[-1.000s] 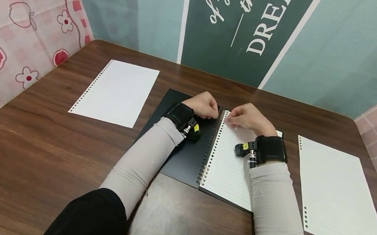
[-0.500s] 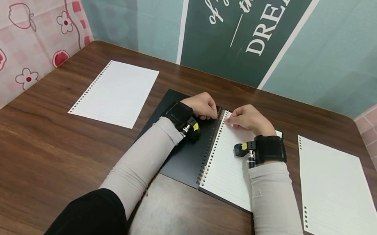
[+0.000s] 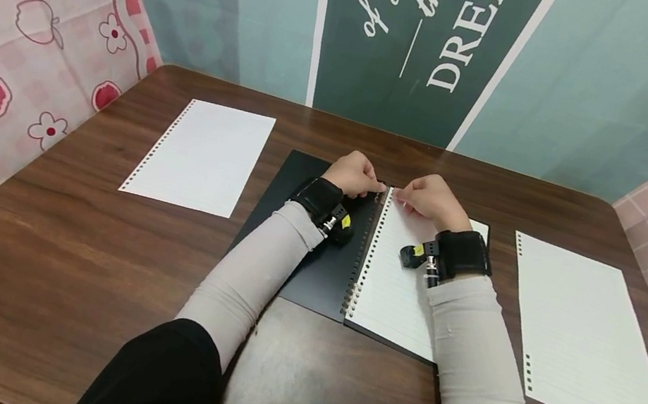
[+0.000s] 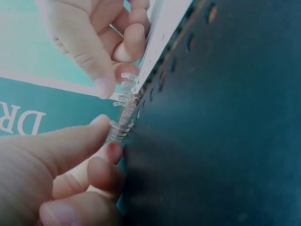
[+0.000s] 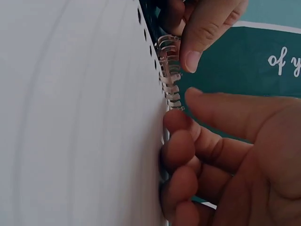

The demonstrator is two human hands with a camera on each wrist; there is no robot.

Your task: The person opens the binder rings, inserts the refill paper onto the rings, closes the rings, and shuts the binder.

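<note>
Nearest the person, two grey sleeves run forward over the dark wooden table (image 3: pixel 61 272), each wrist strapped with a black band. Between them an open spiral notebook (image 3: pixel 392 292) lies flat, its black cover (image 3: pixel 313 264) folded out to the left and a lined page up on the right. At its far end both hands meet on the clear plastic coil binding (image 4: pixel 123 106): the left hand (image 3: pixel 357 175) has curled fingers pinching the coil's end from the cover side, and the right hand (image 3: pixel 430 198) pinches it from the page side with thumb and bent fingers. Farther out, a loose punched sheet (image 3: pixel 199 156) lies left and another loose sheet (image 3: pixel 584 338) right, well apart from the notebook. Behind stands a green lettered backdrop (image 3: pixel 428 41).
</note>
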